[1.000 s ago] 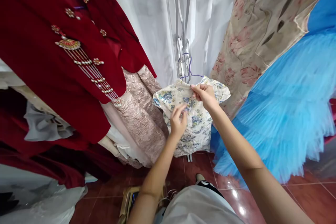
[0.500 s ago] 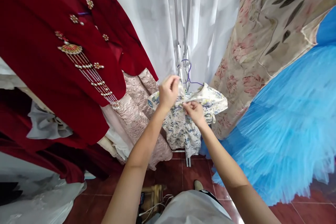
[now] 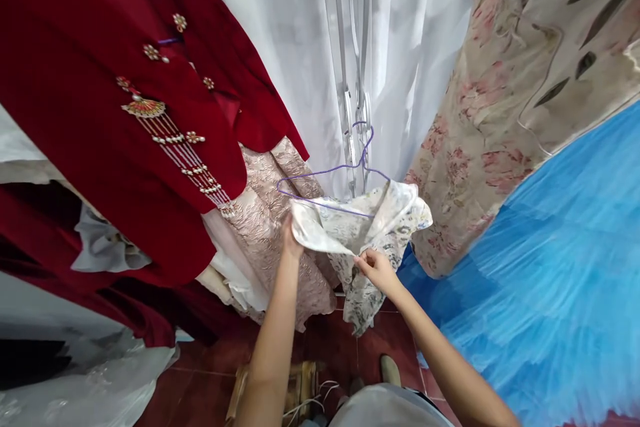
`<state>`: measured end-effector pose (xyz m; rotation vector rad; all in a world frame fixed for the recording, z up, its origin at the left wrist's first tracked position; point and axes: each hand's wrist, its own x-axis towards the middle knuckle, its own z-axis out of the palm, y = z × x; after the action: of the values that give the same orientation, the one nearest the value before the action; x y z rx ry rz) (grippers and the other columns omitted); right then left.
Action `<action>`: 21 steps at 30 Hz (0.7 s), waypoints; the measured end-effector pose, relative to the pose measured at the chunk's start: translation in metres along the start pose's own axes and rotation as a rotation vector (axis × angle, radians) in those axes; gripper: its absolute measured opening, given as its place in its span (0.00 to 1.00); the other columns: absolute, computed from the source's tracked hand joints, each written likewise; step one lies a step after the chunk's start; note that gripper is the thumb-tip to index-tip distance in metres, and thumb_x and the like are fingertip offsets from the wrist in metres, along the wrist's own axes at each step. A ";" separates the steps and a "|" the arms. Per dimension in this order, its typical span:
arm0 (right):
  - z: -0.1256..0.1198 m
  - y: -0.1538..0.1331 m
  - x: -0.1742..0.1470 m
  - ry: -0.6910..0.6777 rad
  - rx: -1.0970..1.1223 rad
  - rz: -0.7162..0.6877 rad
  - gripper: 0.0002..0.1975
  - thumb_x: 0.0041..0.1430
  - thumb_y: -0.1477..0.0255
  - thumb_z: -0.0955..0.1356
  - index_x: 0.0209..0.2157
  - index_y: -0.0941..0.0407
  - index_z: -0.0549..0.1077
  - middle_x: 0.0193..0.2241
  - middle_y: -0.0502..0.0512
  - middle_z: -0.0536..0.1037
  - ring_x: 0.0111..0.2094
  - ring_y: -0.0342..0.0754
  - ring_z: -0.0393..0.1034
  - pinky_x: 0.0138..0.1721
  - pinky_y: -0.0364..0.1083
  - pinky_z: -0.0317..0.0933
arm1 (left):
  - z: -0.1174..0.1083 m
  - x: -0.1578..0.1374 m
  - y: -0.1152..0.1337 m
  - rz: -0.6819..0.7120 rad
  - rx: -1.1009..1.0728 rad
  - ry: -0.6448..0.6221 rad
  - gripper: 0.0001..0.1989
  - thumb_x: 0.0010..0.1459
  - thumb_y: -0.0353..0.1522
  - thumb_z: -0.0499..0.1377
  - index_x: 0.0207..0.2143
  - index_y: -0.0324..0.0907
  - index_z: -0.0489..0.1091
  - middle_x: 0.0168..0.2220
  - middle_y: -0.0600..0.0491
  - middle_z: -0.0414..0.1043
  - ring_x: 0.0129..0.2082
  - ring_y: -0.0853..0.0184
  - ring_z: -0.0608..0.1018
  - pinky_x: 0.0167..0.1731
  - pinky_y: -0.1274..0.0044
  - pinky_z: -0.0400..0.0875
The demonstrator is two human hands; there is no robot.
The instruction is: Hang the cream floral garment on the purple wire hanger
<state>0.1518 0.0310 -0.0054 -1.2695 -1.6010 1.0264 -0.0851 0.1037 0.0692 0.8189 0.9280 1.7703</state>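
Observation:
A small white floral dress (image 3: 373, 293) with blue and yellow marks hangs partly on a purple wire hanger (image 3: 320, 171). Its right side still sits over the hanger's arm, while the left arm of the hanger is bare. My left hand (image 3: 291, 240) grips the loose left shoulder of the dress, its fingers partly hidden behind the cloth. At the front neckline, my right hand (image 3: 377, 271) pinches the edge between thumb and fingers. The neck opening is spread wide between both hands, showing the pale inside.
On the left hang a dark red velvet jacket (image 3: 200, 120) with beaded brooches and a pink brocade skirt (image 3: 270, 193). To the right are a beige floral gown (image 3: 465, 127) and blue tulle (image 3: 550, 267). Metal stand poles (image 3: 345, 33) rise before a white curtain (image 3: 280, 33). A wooden stool (image 3: 305, 380) stands below.
My left hand has moved down and left, pulling the dress's left shoulder off the hanger, whose left arm now shows. My right hand has moved slightly lower, still on the neckline.

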 end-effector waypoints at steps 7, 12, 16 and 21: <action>-0.028 -0.004 -0.017 0.022 -0.111 -0.221 0.33 0.48 0.58 0.76 0.52 0.59 0.70 0.52 0.66 0.75 0.54 0.63 0.69 0.56 0.59 0.63 | 0.057 -0.095 -0.042 0.329 0.742 -0.600 0.12 0.65 0.37 0.57 0.33 0.42 0.76 0.33 0.50 0.76 0.38 0.63 0.75 0.45 0.71 0.68; -0.065 -0.024 -0.026 -0.216 -0.024 -0.176 0.15 0.64 0.60 0.68 0.32 0.58 0.74 0.26 0.50 0.76 0.29 0.48 0.69 0.33 0.45 0.64 | 0.080 -0.111 -0.053 0.064 0.498 -0.750 0.15 0.66 0.45 0.55 0.39 0.43 0.70 0.37 0.50 0.72 0.40 0.63 0.74 0.46 0.70 0.69; -0.112 -0.041 -0.032 -0.211 -0.221 -0.288 0.18 0.70 0.61 0.64 0.30 0.56 0.76 0.26 0.53 0.76 0.29 0.50 0.70 0.34 0.46 0.64 | 0.076 -0.125 -0.068 -0.271 0.048 -0.830 0.28 0.55 0.48 0.67 0.53 0.49 0.63 0.50 0.48 0.68 0.48 0.61 0.75 0.48 0.71 0.70; -0.148 -0.060 -0.039 -0.145 -0.289 -0.445 0.16 0.71 0.62 0.63 0.41 0.53 0.81 0.38 0.60 0.77 0.38 0.53 0.74 0.42 0.49 0.68 | 0.078 -0.149 -0.071 -0.329 0.215 -0.956 0.21 0.56 0.41 0.69 0.49 0.46 0.69 0.47 0.50 0.71 0.46 0.62 0.76 0.51 0.69 0.69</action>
<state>0.2784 -0.0017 0.0938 -0.9645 -2.0827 0.6342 0.0603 0.0016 0.0270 1.3789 0.5447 0.8197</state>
